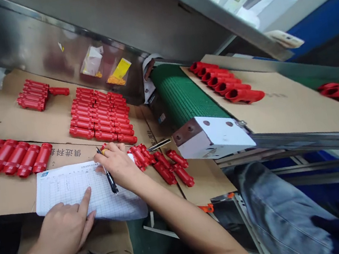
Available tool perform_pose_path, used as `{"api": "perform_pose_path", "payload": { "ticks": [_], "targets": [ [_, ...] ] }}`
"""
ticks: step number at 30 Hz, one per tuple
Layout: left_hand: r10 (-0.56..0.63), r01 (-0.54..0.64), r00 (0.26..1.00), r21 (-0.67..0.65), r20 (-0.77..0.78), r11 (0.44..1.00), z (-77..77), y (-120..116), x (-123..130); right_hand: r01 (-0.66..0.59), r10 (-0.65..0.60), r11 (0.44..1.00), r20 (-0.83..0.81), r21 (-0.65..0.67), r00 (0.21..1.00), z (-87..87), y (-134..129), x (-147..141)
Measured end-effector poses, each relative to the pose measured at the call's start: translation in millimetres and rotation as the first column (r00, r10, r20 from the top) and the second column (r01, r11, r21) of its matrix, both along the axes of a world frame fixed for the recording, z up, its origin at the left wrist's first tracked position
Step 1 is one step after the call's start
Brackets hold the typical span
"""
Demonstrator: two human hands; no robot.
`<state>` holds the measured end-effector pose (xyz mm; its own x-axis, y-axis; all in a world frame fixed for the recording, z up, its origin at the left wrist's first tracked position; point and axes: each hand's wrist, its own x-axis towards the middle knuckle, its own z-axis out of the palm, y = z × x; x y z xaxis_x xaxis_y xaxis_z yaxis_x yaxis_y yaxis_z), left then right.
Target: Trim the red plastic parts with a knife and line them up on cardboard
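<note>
Right now the right hand (118, 166) is closed around a black pen (111, 183), gripping it between the thumb and fingers as far as this angle shows, with a gold ring (105, 152) on one finger. The pen's long axis slants from about 11 o'clock to 5 o'clock, and its lower end sits on or just above a ruled paper form (70, 188); whether the tip touches the paper is hard to tell. The left hand (66, 231) holds nothing: its index finger (86, 199) stretches out and presses on the form at about 7 o'clock from the pen, while the other fingers curl loosely. Both hands are on the paper, but the right hand is nearer the pen's tip and the red plastic parts. A loose heap of these parts (162, 166) lies at about 3 o'clock from the right hand, just beside it, with a slim dark-and-silver tool (159, 145) above them. Neat rows of red parts (100, 116) lie at about 11 o'clock on brown cardboard (6, 126), and a green conveyor belt (180, 95) runs toward 1 o'clock.
</note>
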<state>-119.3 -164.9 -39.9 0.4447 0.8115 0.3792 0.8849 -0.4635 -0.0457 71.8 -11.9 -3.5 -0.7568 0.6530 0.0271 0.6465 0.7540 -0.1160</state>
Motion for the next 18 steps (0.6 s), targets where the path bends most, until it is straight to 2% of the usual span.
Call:
{"api": "perform_pose_path", "payload": {
  "ticks": [4, 9, 12, 18],
  "targets": [
    [-0.002, 0.002, 1.000, -0.005, 0.014, 1.000, -1.9, 0, 0, 0.010, -0.009, 1.000, -0.034, 0.016, 0.999, -1.3, -1, -1],
    [-0.093, 0.092, 0.984, 0.014, 0.150, 0.996, 1.7, -2, -6, 0.039, -0.035, 0.997, -0.059, 0.061, 0.998, 2.7, 2, 5],
    [-0.088, 0.086, 0.987, 0.026, 0.131, 0.996, 2.5, -5, -16, 0.079, -0.071, 0.992, -0.077, 0.099, 0.995, 2.9, 8, 6],
    [-0.083, 0.080, 0.986, 0.025, 0.147, 0.996, -15.0, -14, -35, 0.170, -0.152, 0.978, -0.145, 0.117, 0.978, -3.9, 21, 11]
  ]
}}
